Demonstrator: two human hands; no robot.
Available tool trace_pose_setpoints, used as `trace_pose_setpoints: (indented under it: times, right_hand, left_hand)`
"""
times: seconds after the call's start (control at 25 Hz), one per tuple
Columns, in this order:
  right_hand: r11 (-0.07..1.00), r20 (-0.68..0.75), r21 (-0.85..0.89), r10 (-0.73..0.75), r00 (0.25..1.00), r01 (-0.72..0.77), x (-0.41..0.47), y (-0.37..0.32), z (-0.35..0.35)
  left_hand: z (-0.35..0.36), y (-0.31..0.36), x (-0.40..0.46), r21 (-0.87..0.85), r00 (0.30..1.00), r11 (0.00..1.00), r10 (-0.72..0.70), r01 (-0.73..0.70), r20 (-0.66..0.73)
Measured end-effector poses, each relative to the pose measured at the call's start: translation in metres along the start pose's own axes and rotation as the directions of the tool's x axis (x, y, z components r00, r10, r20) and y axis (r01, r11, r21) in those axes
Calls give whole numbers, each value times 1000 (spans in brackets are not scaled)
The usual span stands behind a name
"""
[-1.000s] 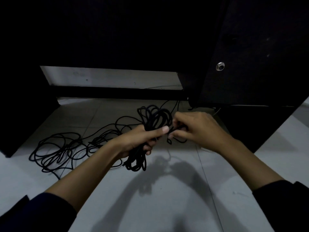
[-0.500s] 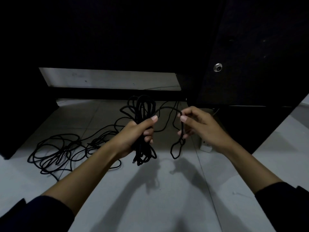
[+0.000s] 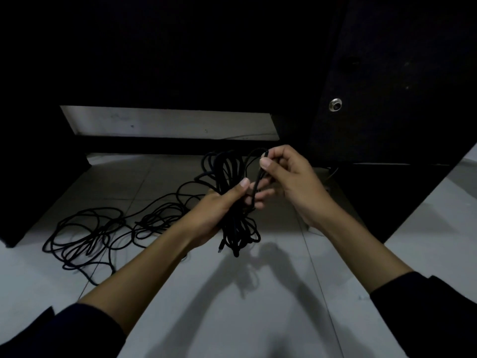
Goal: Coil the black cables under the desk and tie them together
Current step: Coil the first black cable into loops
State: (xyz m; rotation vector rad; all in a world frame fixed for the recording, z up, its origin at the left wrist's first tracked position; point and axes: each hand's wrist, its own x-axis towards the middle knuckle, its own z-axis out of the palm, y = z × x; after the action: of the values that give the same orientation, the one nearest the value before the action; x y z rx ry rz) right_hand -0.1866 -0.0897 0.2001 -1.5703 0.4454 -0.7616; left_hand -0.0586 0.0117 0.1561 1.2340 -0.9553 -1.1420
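A: Where is the work at this moment?

B: Centre of the frame. The left hand (image 3: pixel 219 210) is wrapped round the middle of a bundle of thin black coiled cable (image 3: pixel 232 202), fingers curled and thumb laid across the front. The bundle stands roughly upright, loops fanning out above the fist and hanging below it over the pale tiled floor (image 3: pixel 258 306).

A: And the other one?

B: The right hand (image 3: pixel 289 182) sits just to the right and slightly higher. Its thumb and forefinger pinch a single black strand (image 3: pixel 258 177) that arcs off the top of the bundle and drops between the two hands.

A: So what does the next move depend on?

B: I'd judge the strand has to go round the bundle crosswise. The bundle's long axis runs top to bottom, the strand lies on its right side, so the right hand is the nearer one to carry it across.

A: Any cable left over?

B: Yes, a loose tangle of black cable (image 3: pixel 103 233) lies on the floor at lower left, under the dark underside of the table (image 3: pixel 180 60), with a line running towards the bundle.
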Motion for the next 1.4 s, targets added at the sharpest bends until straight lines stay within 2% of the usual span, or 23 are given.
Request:
trace_pose_setpoints:
  times: [0.08, 0.2, 0.32, 0.44, 0.52, 0.56, 0.64, 0.72, 0.84, 0.92, 1.0, 1.12, 1.16, 1.2, 1.28, 1.4]
  right_hand:
    - [999, -3, -27, -17, 1000, 17, 2, 0, -1]
    - [986, -5, -153, -62, 998, 61, 7, 1, -2]
    - [958, 10, -255, -131, 991, 129, 10, 0, -4]
    - [936, -7, -319, -157, 988, 147, 9, 8, -5]
    - [957, -20, -289, -40, 999, 32, 3, 23, 0]
    - [964, 31, -264, 46, 998, -36, -2, 36, 2]
    - [962, 230, -249, 172, 958, -113, -17, 57, 8]
    - [930, 352, -333, 273, 895, -153, -31, 71, 11]
    - [846, 352, -521, 338, 873, -118, -39, 79, 2]
    - [836, 346, -538, 337, 876, -109, -45, 83, -6]
    - [790, 365, -612, 310, 878, -25, -52, 88, -15]
    - [557, 452, -793, 264, 852, 247, -57, 94, -31]
    - [499, 460, -816, 255, 851, 292, -58, 93, -36]
    - [482, 449, -824, 234, 862, 298, -58, 91, -40]
    - [532, 413, -802, 166, 896, 271, -54, 85, -47]
    - [544, 459, -743, -9, 888, 390, -41, 75, -50]
  left_hand:
    - [1, -2, 2, -33, 999, 999, -18, 16, -50]
    - [7, -4, 2, -181, 999, 984, -8, -1, -48]
    - [12, -3, 2, -157, 997, 987, 9, -20, -73]
    - [8, -1, 6, -253, 987, 966, 3, -44, -162]
    - [5, 3, 8, -324, 982, 944, 6, -69, -190]
    - [4, 4, 9, -342, 981, 937, 9, -76, -195]
    - [2, 6, 9, -349, 980, 934, 7, -78, -200]
    - [2, 7, 9, -345, 977, 936, -7, -68, -213]
    - [-3, 8, 10, -331, 965, 941, -26, -65, -262]
    - [-11, 9, 11, -352, 955, 933, -43, -67, -295]
    - [-18, 10, 11, -340, 950, 938, -49, -62, -308]
    - [-24, 8, 9, -303, 949, 952, -56, -42, -309]
    - [-26, 7, 8, -291, 948, 956, -60, -36, -314]
    - [-28, 7, 8, -279, 946, 960, -64, -29, -318]
    - [-31, 7, 8, -249, 943, 968, -75, -9, -323]
    - [-30, 6, 9, -191, 947, 981, -103, 45, -305]
